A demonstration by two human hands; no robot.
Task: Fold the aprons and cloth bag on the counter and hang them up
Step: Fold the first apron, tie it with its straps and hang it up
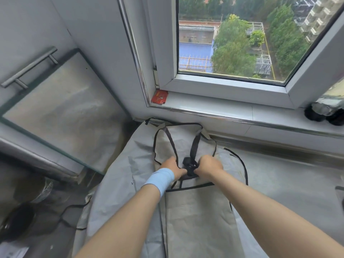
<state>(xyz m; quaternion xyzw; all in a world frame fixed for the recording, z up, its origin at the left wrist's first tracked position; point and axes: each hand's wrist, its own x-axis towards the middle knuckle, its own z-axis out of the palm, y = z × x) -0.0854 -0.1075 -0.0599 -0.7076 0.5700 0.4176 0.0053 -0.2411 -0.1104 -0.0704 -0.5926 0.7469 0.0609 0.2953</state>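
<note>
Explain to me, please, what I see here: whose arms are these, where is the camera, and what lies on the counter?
There is no machine here: a person works with bare hands. The single picture comes from a camera worn on the head, looking down. On the counter under the window, a beige cloth with black edging lies on a larger grey cloth. I cannot tell which is an apron and which is the bag. The left hand, with a blue wristband, and the right hand both grip the bunched dark straps in the middle.

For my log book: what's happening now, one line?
left hand: grips dark straps | right hand: grips dark straps | beige apron: spread over grey apron
</note>
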